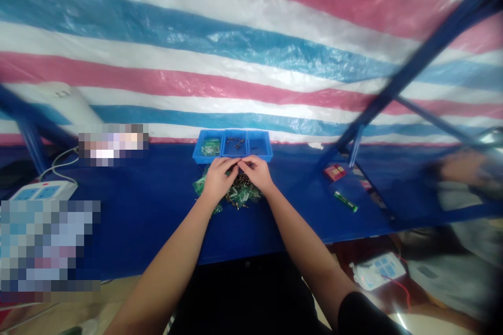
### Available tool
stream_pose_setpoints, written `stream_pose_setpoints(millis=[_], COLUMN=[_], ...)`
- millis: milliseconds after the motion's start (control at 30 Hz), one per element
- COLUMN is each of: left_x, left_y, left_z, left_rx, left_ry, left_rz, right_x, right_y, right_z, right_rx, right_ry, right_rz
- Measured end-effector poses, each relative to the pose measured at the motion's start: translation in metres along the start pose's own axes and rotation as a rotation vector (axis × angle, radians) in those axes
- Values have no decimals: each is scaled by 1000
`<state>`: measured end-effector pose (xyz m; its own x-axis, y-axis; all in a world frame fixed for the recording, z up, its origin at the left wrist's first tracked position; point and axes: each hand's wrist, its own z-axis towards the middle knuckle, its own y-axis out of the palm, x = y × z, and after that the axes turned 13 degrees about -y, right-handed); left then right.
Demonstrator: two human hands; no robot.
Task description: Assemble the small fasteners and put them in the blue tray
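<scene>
Fingertips Meet Over Heap of Small Parts

My left hand (219,178) and right hand (258,171) come together, fingers narrowed, above a loose heap of small green and brass-coloured pieces (241,194), just before three blue plastic bins (236,153); whether I grip a piece, I cannot tell. A brushing wrist could scatter the heap. The smooth blue tabletop (153,214) gives room either side; its near edge passes under my forearms.

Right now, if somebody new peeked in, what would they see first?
Probably the big red, white and blue striped sheet behind the blue table. Then the left hand and right hand, fingertips close together in the middle, over a pile of small green and brass-coloured pieces, just in front of the blue bins.
</scene>
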<state>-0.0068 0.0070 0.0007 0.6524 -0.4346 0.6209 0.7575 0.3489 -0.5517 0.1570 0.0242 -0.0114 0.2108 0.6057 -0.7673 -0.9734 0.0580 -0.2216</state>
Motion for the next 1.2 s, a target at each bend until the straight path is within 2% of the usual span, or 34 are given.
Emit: stream_pose_setpoints(millis=[300,500,767,1200], left_x=[-1,1,1,-1], left_y=[0,0,-1,1], left_z=[-1,-2,-2,-3], left_rx=[-8,18,-25,44], left_ry=[-15,-28,-73,-150], left_rz=[-35,-46,-38,-71], right_x=[0,-5,-3,-2], right_y=[1,1,-1,-3], right_z=[1,2,1,4], right_rx=[-33,-52,-31,7], right_ry=[92,136,98,141], right_rz=[177,178,74,98])
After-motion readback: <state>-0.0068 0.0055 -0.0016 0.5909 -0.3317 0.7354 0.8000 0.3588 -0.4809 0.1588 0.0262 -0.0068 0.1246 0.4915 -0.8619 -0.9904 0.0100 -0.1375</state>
